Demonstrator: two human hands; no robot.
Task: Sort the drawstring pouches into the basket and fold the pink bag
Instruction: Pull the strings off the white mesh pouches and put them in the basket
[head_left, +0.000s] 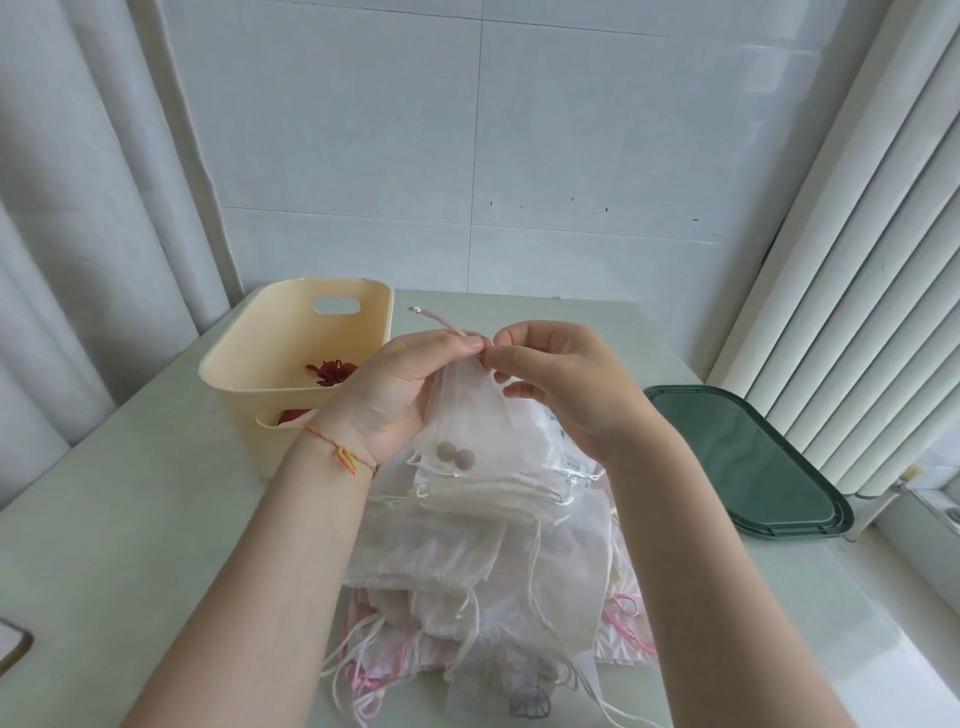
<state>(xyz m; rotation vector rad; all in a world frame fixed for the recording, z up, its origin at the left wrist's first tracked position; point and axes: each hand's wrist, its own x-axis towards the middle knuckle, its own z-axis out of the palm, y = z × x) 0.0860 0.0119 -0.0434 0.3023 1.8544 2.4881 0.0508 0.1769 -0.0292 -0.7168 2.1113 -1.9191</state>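
I hold a sheer white drawstring pouch up above the table; two small brown balls show through its lower part. My left hand grips its gathered top, and a pink cord end sticks out past my fingers. My right hand pinches the same top edge from the right. Below lies a pile of sheer white pouches with loose cords. Pink fabric of the pink bag peeks out from under the pile. The cream plastic basket stands at the left and holds a dark red pouch.
A dark green lid or tray lies flat at the right, by the window blinds. A tiled wall closes the back of the pale table. A white object with a tan edge shows at the left border.
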